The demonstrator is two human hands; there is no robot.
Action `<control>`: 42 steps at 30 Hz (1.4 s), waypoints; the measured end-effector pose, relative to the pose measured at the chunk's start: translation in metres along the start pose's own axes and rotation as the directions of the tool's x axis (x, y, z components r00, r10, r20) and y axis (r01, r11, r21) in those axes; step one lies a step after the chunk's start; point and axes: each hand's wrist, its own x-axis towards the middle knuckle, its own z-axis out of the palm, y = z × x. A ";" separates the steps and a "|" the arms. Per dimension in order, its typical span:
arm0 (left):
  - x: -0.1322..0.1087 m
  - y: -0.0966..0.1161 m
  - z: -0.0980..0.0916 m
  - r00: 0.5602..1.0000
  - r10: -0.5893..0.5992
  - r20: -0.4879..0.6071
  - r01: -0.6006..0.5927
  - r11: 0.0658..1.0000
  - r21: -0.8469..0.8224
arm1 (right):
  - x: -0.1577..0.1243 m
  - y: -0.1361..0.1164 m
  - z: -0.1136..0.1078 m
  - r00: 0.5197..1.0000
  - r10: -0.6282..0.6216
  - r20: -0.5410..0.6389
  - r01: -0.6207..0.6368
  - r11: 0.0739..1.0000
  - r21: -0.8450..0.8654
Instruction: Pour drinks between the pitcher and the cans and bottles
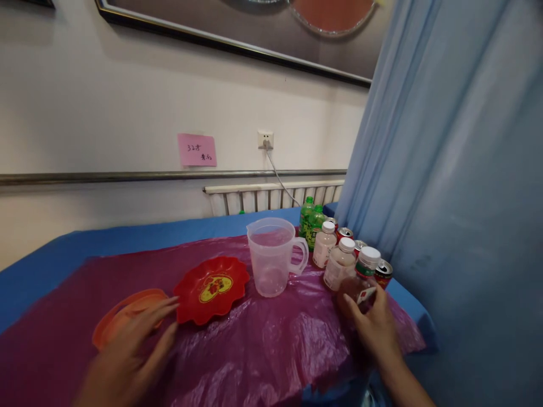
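Note:
My right hand [377, 328] has its thumb and fingers around a clear plastic bottle [370, 259] with a white cap and a green band at the neck. My left hand [131, 353], slightly blurred, holds nothing; its fingers are apart over the near side of an orange plastic dish [127, 308]. Its fingertips come close to the left edge of a red scalloped plate [231, 293] with a yellow printed centre; whether they touch it I cannot tell. Between the plate and the bottles stands an upright clear measuring jug [269, 263], its handle to the right.
Behind the held bottle stand two white-capped bottles [339, 265], two green bottles [314, 226] and several drink cans [384, 271]. A purple plastic sheet [254, 350] covers much of the blue table [80, 243]. A blue curtain [458, 169] hangs close on the right; a wall socket [265, 139] is behind.

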 end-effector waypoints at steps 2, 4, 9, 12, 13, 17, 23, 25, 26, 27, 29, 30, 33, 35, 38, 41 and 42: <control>-0.002 0.039 0.011 0.998 -0.001 0.061 0.011 0.987 -0.159 | 0.001 -0.001 -0.001 1.000 0.006 0.002 -0.006 1.000 0.006; -0.004 0.065 0.019 0.993 -0.010 0.114 0.044 0.953 -0.300 | -0.001 -0.002 -0.005 1.000 -0.022 -0.014 0.023 0.998 0.052; -0.008 0.078 0.037 0.965 0.101 0.242 0.012 0.904 -0.427 | -0.014 -0.011 -0.028 0.991 -0.106 -0.080 0.108 0.994 0.028; -0.010 0.074 0.047 0.941 0.184 0.285 -0.059 0.916 -0.397 | -0.023 -0.024 -0.036 0.988 -0.135 -0.075 0.135 0.991 0.007; -0.011 0.075 0.051 0.930 0.208 0.303 -0.079 0.918 -0.389 | -0.027 -0.030 -0.036 0.987 -0.150 -0.055 0.151 0.988 0.024; -0.018 0.091 0.061 0.882 0.286 0.374 -0.132 0.913 -0.386 | -0.048 -0.063 -0.016 0.966 -0.246 0.083 0.230 0.959 0.167; -0.030 0.111 0.071 0.897 0.284 0.338 -0.065 0.842 -0.535 | -0.094 -0.123 0.039 0.872 -0.362 0.330 0.199 0.878 0.436; -0.032 0.106 0.070 0.927 0.217 0.307 0.008 0.805 -0.593 | -0.106 -0.137 0.053 0.834 -0.349 0.427 0.116 0.868 0.483; -0.032 0.102 0.068 0.939 0.186 0.290 0.033 0.788 -0.614 | -0.109 -0.142 0.057 0.805 -0.356 0.475 0.089 0.863 0.496; -0.032 0.096 0.066 0.948 0.166 0.273 0.044 0.779 -0.626 | -0.110 -0.146 0.060 0.773 -0.380 0.508 0.087 0.857 0.508; -0.033 0.083 0.062 0.961 0.151 0.232 0.026 0.785 -0.618 | -0.105 -0.151 0.060 0.726 -0.468 0.504 0.167 0.831 0.531; -0.034 0.076 0.060 0.965 0.151 0.215 0.009 0.798 -0.603 | -0.099 -0.154 0.058 0.715 -0.517 0.470 0.232 0.810 0.538; -0.036 0.058 0.058 0.965 0.151 0.212 -0.012 0.840 -0.543 | -0.074 -0.166 0.050 0.696 -0.622 0.360 0.404 0.753 0.520; -0.038 0.051 0.058 0.957 0.170 0.235 -0.027 0.858 -0.513 | -0.057 -0.178 0.044 0.644 -0.671 0.368 0.488 0.731 0.477; -0.040 0.049 0.058 0.950 0.196 0.242 -0.060 0.878 -0.475 | -0.039 -0.197 0.036 0.518 -0.711 0.475 0.596 0.699 0.395; -0.041 0.052 0.053 0.946 0.213 0.243 -0.078 0.880 -0.468 | -0.030 -0.211 0.029 0.391 -0.712 0.583 0.657 0.660 0.364; -0.041 0.053 0.052 0.941 0.222 0.254 -0.077 0.874 -0.480 | -0.027 -0.213 0.027 0.357 -0.713 0.604 0.670 0.646 0.366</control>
